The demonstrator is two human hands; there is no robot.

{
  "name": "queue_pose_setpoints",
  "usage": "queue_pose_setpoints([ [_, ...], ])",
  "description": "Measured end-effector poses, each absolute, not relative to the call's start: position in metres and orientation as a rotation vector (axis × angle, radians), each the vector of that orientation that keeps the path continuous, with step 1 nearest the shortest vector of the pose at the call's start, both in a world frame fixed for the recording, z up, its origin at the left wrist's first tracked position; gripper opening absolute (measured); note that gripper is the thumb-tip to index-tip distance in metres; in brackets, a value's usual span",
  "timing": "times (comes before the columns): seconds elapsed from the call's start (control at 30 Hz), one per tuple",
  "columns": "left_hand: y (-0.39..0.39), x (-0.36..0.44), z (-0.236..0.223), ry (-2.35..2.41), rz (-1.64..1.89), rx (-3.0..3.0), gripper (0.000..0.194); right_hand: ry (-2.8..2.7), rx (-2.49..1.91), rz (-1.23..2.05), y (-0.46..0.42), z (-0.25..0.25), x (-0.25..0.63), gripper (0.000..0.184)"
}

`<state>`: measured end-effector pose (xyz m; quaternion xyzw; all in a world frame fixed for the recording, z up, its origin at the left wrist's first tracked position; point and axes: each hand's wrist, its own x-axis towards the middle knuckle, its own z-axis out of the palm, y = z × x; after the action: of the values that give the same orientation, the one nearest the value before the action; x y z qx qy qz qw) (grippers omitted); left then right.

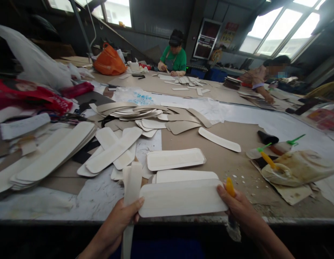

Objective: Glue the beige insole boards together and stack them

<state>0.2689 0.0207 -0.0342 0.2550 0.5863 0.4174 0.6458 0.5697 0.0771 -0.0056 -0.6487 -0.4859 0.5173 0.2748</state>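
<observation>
A long white panel with rounded corners [180, 199] is held level at the table's front edge. My left hand [114, 221] is closed, its thumb on the panel's left end, with narrow white strips [133, 181] standing upright in the same grip. At the other end, my right hand [241, 205] pinches the panel and also keeps a yellow-handled tool [230, 186] in its fingers. The tool's lower end looks coated in whitish stuff; its exact kind I cannot tell. Just behind lie another white panel [187, 175] and a short stack of similar panels [175, 159].
White pieces [55, 154] are stacked to the left, beside crossed ones [114, 151]. Curved strips [137, 112] are heaped mid-table. At right sit a crusted glue container [280, 175] and green-tipped bottles [284, 147]. Across the table, a person in green [179, 57] and another person [260, 75] work.
</observation>
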Motion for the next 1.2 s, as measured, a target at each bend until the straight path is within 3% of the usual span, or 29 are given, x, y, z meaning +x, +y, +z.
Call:
queue_pose_setpoints([
  [0.27, 0.029, 0.274, -0.027, 1.238, 1.014, 0.547, 0.036, -1.103, -1.820, 1.477, 0.082, -0.014, 0.574, 0.047],
  [0.77, 0.094, 0.262, -0.006, 1.508, 1.267, 0.600, 0.033, -1.528, -1.767, 1.293, 0.185, 0.014, 0.556, 0.036],
  [1.2, 0.075, 0.285, -0.048, 1.865, 0.917, 1.027, 0.039, -2.019, -2.155, 0.826, 0.225, 0.003, 0.550, 0.035],
])
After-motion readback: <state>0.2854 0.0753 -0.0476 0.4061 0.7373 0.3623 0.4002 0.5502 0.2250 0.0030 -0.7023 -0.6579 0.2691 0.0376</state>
